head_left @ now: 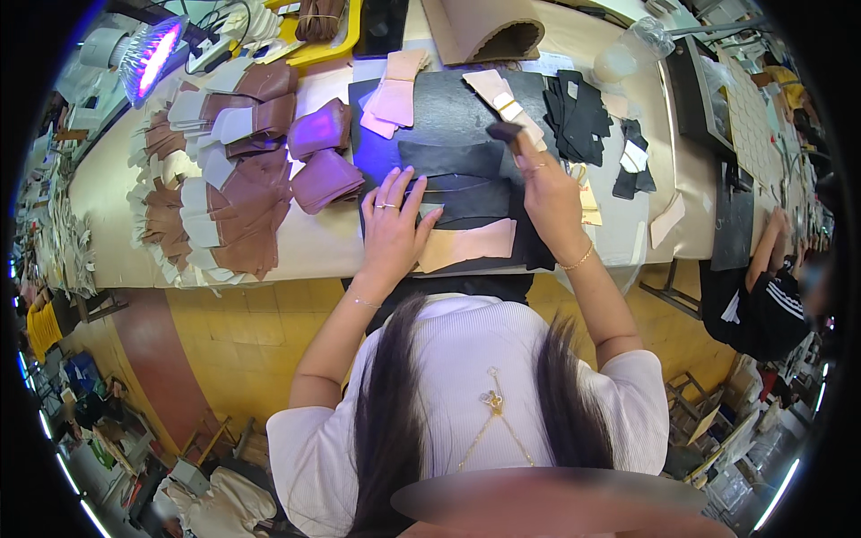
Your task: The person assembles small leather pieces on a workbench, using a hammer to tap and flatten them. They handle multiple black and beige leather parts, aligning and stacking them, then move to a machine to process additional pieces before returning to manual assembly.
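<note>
My left hand [395, 220] lies with its fingers stretched out over the left ends of the black leather pieces [466, 202], and it grips nothing. Beneath them is a pale pink-tan leather strip [471, 244] along the near table edge. My right hand [549, 193] is raised to the right of the black pieces, fingers closed on a small dark tool [504, 132]; its blunt end sticks out to the upper left, and my hand hides the rest. A banded bundle of pale strips [502, 103] lies just beyond that tool.
Brown leather stacks [242, 215] with pale ends fill the table's left side. Pink pieces [395, 90] sit on the dark work board [448, 94]. Black pieces [576, 117] lie right. A lit purple lamp [152, 63] hangs upper left; another person [762, 296] is at far right.
</note>
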`<action>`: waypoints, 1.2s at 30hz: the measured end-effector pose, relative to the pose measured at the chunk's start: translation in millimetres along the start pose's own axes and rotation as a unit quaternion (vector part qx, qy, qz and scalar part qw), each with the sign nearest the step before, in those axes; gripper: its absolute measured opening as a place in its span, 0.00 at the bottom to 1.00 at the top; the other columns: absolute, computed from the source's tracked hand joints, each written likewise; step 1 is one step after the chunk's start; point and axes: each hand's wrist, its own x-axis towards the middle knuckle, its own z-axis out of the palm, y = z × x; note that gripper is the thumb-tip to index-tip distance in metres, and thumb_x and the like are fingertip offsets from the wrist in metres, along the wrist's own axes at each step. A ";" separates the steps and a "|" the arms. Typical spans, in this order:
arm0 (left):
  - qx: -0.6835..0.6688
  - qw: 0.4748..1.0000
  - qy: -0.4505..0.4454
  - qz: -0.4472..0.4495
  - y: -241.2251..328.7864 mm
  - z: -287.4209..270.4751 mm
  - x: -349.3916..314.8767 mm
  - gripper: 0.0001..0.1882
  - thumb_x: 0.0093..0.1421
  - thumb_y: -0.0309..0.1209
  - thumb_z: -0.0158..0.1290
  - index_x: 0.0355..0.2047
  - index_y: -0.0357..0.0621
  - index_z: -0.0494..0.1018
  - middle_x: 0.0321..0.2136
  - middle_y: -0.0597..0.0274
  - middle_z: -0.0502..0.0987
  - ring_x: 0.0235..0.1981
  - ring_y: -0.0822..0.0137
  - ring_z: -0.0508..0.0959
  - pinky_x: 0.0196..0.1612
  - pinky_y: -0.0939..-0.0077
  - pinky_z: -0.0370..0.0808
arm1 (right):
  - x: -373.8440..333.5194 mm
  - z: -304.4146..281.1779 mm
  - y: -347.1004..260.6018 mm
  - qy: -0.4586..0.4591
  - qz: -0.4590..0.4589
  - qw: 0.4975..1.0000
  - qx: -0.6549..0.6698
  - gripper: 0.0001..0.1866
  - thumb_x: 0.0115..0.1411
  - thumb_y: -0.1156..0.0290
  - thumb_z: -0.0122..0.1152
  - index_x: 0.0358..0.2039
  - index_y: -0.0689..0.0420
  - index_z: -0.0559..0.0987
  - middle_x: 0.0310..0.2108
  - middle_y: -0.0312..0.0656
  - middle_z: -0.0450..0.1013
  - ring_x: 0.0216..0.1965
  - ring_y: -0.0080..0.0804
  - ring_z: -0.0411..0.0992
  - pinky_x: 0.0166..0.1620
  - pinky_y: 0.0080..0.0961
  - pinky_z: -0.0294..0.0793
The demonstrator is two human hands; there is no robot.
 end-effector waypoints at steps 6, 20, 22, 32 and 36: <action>-0.009 1.000 0.003 0.004 10.6 -4.1 17.5 0.21 0.57 0.33 0.61 0.49 0.41 0.75 0.51 0.53 0.71 0.55 0.51 0.69 0.57 0.57 0.63 | -6.2 -2.1 7.7 0.022 0.003 1.000 -0.001 0.23 0.65 0.71 0.55 0.61 0.48 0.71 0.29 0.47 0.74 0.26 0.47 0.75 0.30 0.39 0.74; -0.003 1.000 -0.008 0.006 9.6 2.9 13.6 0.20 0.57 0.33 0.60 0.49 0.40 0.75 0.52 0.53 0.71 0.55 0.52 0.69 0.56 0.56 0.62 | -37.8 -9.3 4.7 0.036 0.016 0.999 0.033 0.23 0.64 0.71 0.57 0.61 0.50 0.71 0.26 0.44 0.70 0.23 0.45 0.72 0.27 0.37 0.71; -0.007 1.000 -0.005 0.009 9.9 0.7 14.2 0.19 0.57 0.33 0.60 0.48 0.40 0.76 0.51 0.53 0.72 0.55 0.52 0.69 0.56 0.57 0.63 | -40.7 -11.0 2.2 0.023 -0.019 0.999 0.037 0.24 0.64 0.71 0.57 0.61 0.49 0.71 0.26 0.44 0.70 0.23 0.45 0.72 0.27 0.37 0.71; -0.014 1.000 -0.022 -0.007 8.1 -11.1 49.8 0.14 0.56 0.31 0.60 0.42 0.41 0.78 0.44 0.55 0.75 0.46 0.54 0.73 0.49 0.60 0.68 | -12.3 -4.0 4.0 -0.045 -0.007 0.997 -0.055 0.24 0.65 0.68 0.55 0.63 0.44 0.69 0.27 0.46 0.72 0.23 0.46 0.74 0.27 0.39 0.74; 0.009 0.998 -0.063 0.001 11.3 -11.1 38.8 0.15 0.56 0.33 0.59 0.43 0.40 0.77 0.46 0.53 0.74 0.49 0.54 0.72 0.51 0.59 0.67 | 3.3 7.3 -16.1 0.009 -0.050 0.999 -0.003 0.24 0.66 0.67 0.53 0.63 0.44 0.69 0.27 0.45 0.73 0.24 0.47 0.75 0.28 0.40 0.74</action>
